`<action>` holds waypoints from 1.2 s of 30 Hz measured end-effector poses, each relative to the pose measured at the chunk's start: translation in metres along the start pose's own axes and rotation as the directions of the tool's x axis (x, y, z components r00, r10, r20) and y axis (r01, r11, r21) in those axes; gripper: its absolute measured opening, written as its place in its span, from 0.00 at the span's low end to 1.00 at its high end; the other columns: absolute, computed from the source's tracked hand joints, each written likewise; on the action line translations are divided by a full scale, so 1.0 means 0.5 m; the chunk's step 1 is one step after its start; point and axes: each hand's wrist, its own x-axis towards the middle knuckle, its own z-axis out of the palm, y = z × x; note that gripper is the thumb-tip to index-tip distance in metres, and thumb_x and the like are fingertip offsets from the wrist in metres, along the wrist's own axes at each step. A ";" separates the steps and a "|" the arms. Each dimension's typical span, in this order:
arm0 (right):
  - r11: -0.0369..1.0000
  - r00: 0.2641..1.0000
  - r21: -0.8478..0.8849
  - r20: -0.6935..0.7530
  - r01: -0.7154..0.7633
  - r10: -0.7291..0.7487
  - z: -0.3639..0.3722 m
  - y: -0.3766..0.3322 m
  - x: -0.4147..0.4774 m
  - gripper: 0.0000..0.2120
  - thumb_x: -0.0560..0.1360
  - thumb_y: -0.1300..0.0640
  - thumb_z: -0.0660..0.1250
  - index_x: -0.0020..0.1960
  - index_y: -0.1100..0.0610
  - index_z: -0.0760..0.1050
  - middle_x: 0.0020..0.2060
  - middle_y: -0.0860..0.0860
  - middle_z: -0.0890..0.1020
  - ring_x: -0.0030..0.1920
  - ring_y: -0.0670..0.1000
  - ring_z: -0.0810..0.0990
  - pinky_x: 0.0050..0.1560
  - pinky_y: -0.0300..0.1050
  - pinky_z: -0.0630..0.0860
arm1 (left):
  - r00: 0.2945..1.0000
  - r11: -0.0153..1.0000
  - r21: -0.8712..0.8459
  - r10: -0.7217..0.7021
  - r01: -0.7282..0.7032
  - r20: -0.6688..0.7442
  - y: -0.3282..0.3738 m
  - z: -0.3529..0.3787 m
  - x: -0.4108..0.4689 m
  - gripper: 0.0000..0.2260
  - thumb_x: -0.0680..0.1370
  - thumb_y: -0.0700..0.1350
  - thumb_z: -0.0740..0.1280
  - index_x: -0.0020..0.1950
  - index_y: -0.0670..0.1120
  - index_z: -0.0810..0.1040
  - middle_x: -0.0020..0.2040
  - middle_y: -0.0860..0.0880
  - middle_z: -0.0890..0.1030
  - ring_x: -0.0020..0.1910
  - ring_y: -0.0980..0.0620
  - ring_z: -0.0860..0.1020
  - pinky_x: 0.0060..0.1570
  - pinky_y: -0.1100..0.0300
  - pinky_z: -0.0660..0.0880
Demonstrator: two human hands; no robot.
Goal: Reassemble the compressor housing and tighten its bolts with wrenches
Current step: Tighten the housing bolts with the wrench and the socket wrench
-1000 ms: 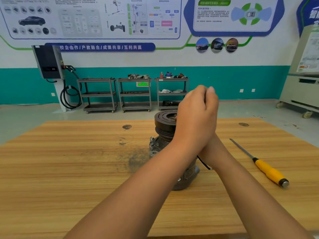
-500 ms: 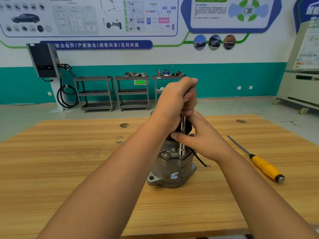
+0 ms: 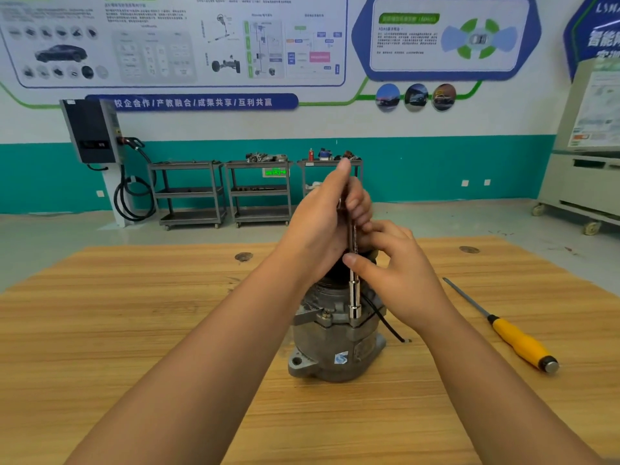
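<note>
While gripping the top of the socket wrench (image 3: 354, 290) in the left hand (image 3: 323, 226) and pinching its shaft lower down with the right hand (image 3: 394, 275), holds it upright, long axis vertical, socket end seated directly below both hands on the flange of the compressor housing (image 3: 335, 347), upright on the counter (image 3: 134, 330).

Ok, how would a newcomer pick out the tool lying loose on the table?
On the wooden table, look right of the grey compressor at its middle. The screwdriver lies flat there. Its yellow handle sets it apart from the chrome socket driver held upright on the compressor.
</note>
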 end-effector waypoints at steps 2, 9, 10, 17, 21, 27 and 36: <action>1.000 1.000 0.013 0.008 -0.016 0.016 0.000 -0.008 -0.001 0.11 0.73 0.58 0.71 0.40 0.44 0.73 0.43 0.38 0.74 0.50 0.41 0.68 0.47 0.21 0.60 | 0.997 0.991 0.118 0.069 -0.065 -0.029 0.006 -0.012 -0.017 0.22 0.77 0.59 0.54 0.36 0.43 0.74 0.33 0.49 0.76 0.34 0.53 0.76 0.43 0.59 0.74; 0.900 0.999 0.432 0.027 -0.051 0.044 -0.011 -0.042 0.007 0.12 0.77 0.66 0.64 0.47 0.49 0.76 0.36 0.45 0.84 0.39 0.42 0.83 0.38 0.31 0.74 | 0.858 0.648 0.760 0.363 0.048 -0.363 -0.068 -0.138 -0.150 0.05 0.77 0.53 0.63 0.49 0.54 0.75 0.44 0.55 0.80 0.44 0.64 0.77 0.42 0.71 0.73; 0.898 0.998 0.437 0.049 -0.057 0.039 -0.008 -0.047 0.011 0.12 0.77 0.67 0.63 0.49 0.49 0.74 0.37 0.45 0.85 0.39 0.43 0.83 0.36 0.32 0.75 | 0.854 0.643 0.755 0.319 0.124 -0.412 -0.090 -0.156 -0.170 0.04 0.77 0.52 0.64 0.48 0.52 0.74 0.43 0.54 0.79 0.42 0.64 0.76 0.40 0.72 0.72; 0.910 0.996 0.412 0.087 -0.057 0.023 0.002 -0.060 0.026 0.16 0.79 0.68 0.58 0.54 0.46 0.68 0.37 0.49 0.82 0.37 0.49 0.84 0.31 0.35 0.74 | 0.973 0.267 0.948 0.098 0.175 -0.207 -0.150 -0.194 -0.216 0.22 0.65 0.73 0.51 0.36 0.57 0.70 0.32 0.57 0.73 0.35 0.64 0.72 0.33 0.67 0.65; 0.928 0.994 0.372 0.105 -0.003 -0.039 -0.008 -0.059 0.030 0.14 0.80 0.67 0.57 0.51 0.48 0.71 0.38 0.51 0.80 0.36 0.51 0.83 0.30 0.35 0.73 | 0.952 0.190 0.957 0.176 0.217 -0.251 -0.153 -0.189 -0.207 0.25 0.62 0.76 0.50 0.33 0.56 0.69 0.27 0.58 0.71 0.29 0.64 0.71 0.28 0.67 0.64; 0.926 0.995 0.378 0.083 0.020 -0.056 -0.022 -0.057 0.037 0.14 0.80 0.68 0.56 0.49 0.49 0.72 0.36 0.51 0.79 0.36 0.51 0.83 0.30 0.35 0.73 | 0.927 0.124 0.947 0.197 0.298 -0.318 -0.151 -0.164 -0.199 0.32 0.55 0.79 0.51 0.39 0.53 0.68 0.33 0.57 0.75 0.34 0.59 0.73 0.30 0.61 0.66; 0.949 0.996 0.312 0.053 0.046 -0.066 -0.056 -0.042 0.024 0.15 0.80 0.70 0.55 0.47 0.52 0.71 0.32 0.48 0.77 0.31 0.48 0.79 0.28 0.37 0.71 | 0.914 -0.240 0.946 0.391 0.218 -0.111 -0.191 -0.038 -0.203 0.26 0.66 0.67 0.71 0.32 0.51 0.58 0.19 0.51 0.68 0.16 0.54 0.68 0.25 0.69 0.40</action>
